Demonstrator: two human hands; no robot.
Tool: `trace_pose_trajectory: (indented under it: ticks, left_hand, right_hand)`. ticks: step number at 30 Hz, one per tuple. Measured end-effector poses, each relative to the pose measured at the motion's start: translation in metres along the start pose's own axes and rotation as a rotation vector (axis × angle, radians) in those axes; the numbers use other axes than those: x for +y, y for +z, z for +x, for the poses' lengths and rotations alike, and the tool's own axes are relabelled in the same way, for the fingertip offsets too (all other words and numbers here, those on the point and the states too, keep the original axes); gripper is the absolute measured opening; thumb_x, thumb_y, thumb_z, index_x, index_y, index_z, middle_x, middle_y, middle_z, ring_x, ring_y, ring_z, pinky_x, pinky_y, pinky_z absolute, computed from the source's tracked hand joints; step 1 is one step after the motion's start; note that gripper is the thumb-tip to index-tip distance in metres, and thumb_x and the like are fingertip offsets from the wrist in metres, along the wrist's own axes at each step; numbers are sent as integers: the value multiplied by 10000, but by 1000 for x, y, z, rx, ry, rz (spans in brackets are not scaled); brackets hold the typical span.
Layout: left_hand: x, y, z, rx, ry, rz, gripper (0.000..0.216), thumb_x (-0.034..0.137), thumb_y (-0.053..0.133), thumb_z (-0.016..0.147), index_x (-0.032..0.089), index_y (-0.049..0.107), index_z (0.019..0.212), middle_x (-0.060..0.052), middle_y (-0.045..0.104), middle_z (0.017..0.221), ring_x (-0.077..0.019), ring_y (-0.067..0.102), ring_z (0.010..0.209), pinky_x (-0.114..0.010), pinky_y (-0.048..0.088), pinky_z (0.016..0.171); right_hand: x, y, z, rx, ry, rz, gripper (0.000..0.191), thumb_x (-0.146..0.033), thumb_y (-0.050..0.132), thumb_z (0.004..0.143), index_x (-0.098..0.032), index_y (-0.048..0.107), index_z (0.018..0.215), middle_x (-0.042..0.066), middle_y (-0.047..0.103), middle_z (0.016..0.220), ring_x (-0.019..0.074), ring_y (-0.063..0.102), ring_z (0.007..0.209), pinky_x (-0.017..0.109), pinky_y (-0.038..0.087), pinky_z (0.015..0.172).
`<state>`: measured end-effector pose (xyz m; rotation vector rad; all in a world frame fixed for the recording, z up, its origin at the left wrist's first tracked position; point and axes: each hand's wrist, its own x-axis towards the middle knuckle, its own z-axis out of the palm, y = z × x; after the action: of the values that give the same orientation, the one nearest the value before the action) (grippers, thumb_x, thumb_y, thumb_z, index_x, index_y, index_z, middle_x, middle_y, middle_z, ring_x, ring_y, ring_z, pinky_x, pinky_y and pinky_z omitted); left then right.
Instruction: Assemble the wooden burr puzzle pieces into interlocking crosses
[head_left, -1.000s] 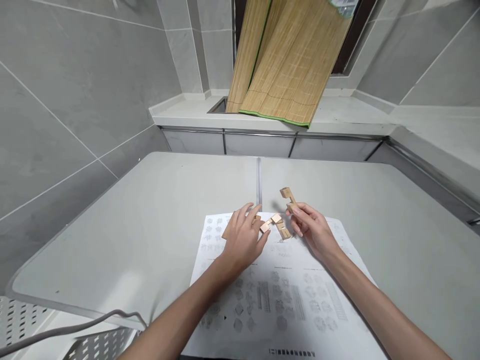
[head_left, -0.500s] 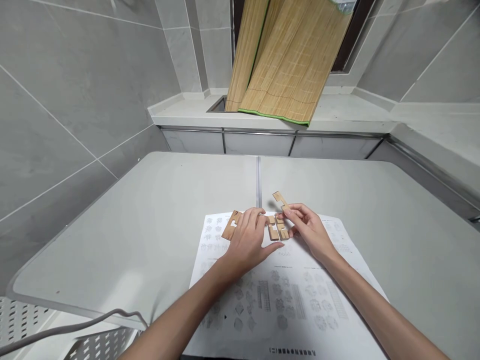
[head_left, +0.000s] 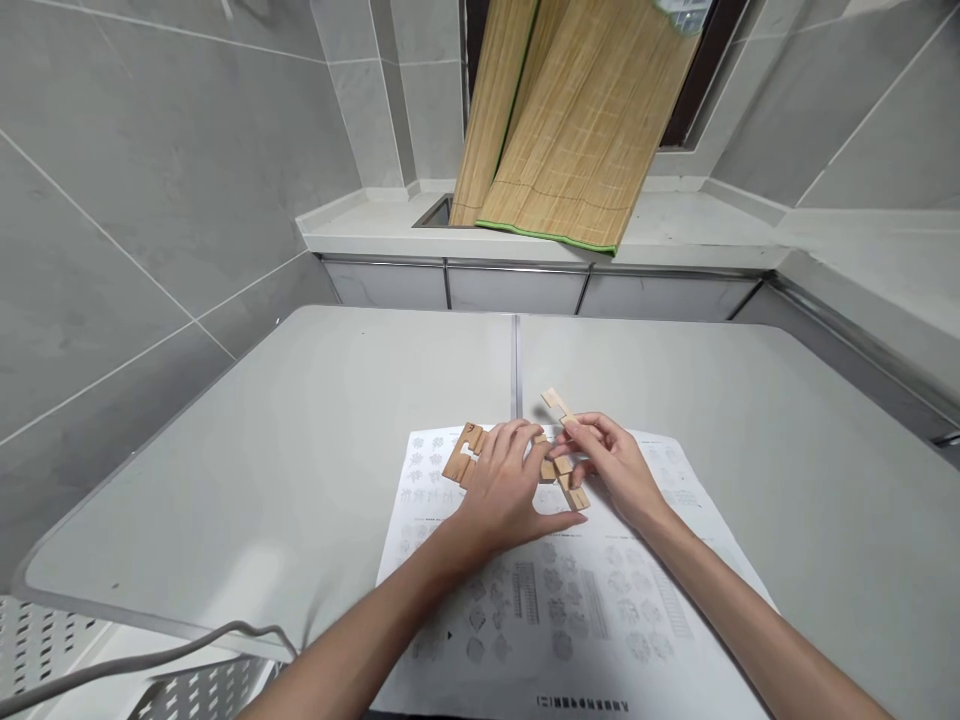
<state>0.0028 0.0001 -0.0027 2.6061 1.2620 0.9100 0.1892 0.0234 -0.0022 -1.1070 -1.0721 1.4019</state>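
Note:
Several notched wooden puzzle bars lie at the far end of a printed instruction sheet (head_left: pixel 570 600) on the grey table (head_left: pixel 315 440). My left hand (head_left: pixel 510 490) is curled over a small cluster of bars (head_left: pixel 551 468), fingers closed on them. My right hand (head_left: pixel 611 465) pinches one long notched bar (head_left: pixel 564 440), which runs diagonally from above the fingers down to the sheet, touching the cluster. Two more notched bars (head_left: pixel 463 455) lie loose on the sheet just left of my left hand.
A rolled bamboo mat (head_left: pixel 577 130) leans against the window over a white ledge (head_left: pixel 697 230) at the back. Grey tiled walls close in on the left and right. A perforated white rack (head_left: pixel 195 690) and a grey cable (head_left: pixel 150 655) sit at the lower left.
My right hand has lowered its long bar from above the table down into the cluster. My left hand shifted slightly right, uncovering the two loose bars at its left.

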Motion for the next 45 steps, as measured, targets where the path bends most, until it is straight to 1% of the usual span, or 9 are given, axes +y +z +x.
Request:
trace_pose_trajectory:
  ticks: [6,10,17,21,25,30,35,40,45]
  left_hand:
    - [3,5,-1,27,16,-44,507,527,830,818,212,640,1166,-162,649,1341,-406,548,1341,-595,473,1101]
    - [6,3,-2,85,34,-176,487,365,808,795,209,592,1203,-157,686,1285,-370,611,1280,-555,519,1067]
    - [11,-11,-2,63,-213,-575,591,195,817,759,256,491,1247,-114,671,1402,-294,649,1301,-464,576,1036]
    - [12,-13,-1,89,-271,-713,574,180,821,776,245,495,1245,-116,657,1399,-270,656,1295,-455,566,1073]
    - [10,-12,0,98,-372,-756,552,210,829,800,234,499,1242,-128,685,1339,-264,712,1177,-475,582,1035]
    - [6,-11,1,96,-445,-823,567,238,848,804,242,505,1255,-96,725,1187,-252,711,1144,-465,580,1026]
    - [5,-9,5,120,-448,-966,570,231,853,799,230,512,1256,-116,720,1229,-249,713,1178,-445,580,1044]
    - [0,-8,8,118,-490,-1043,571,280,883,803,220,541,1256,-139,720,1291,-251,710,1181,-426,584,1017]
    - [-4,-7,7,75,-500,-1116,596,334,893,816,228,572,1307,-135,716,1322,-222,730,1057,-418,602,963]
  right_hand:
    - [-2,-2,0,64,-60,85,336,-532,831,885,-221,710,926,-4,648,740,110,539,572,206,412,449]
    - [-10,-7,2,43,-37,141,315,-498,829,887,-205,769,987,-8,625,734,101,443,532,238,390,463]
    - [-16,-10,4,-24,10,232,284,-446,860,867,-214,801,1019,-3,616,808,94,437,569,223,411,487]
    - [-17,-10,5,-57,30,278,264,-454,856,862,-204,797,923,7,620,813,86,441,576,204,398,473]
    - [-19,-10,4,-99,57,299,286,-471,846,869,-192,802,916,8,610,779,89,450,587,197,391,478]
    - [-23,-5,-2,-205,54,201,307,-480,817,882,-206,808,1020,14,638,788,103,451,561,241,399,494]
    - [-22,-2,-4,-263,72,97,380,-544,802,876,-217,796,1070,23,654,794,146,493,589,282,409,527]
    - [-20,-3,-4,-257,55,67,453,-562,857,834,-240,771,1140,1,652,785,128,458,564,290,412,569]
    - [-19,-4,-5,-284,57,77,444,-507,877,836,-262,753,1184,-15,650,754,129,470,561,297,419,594]
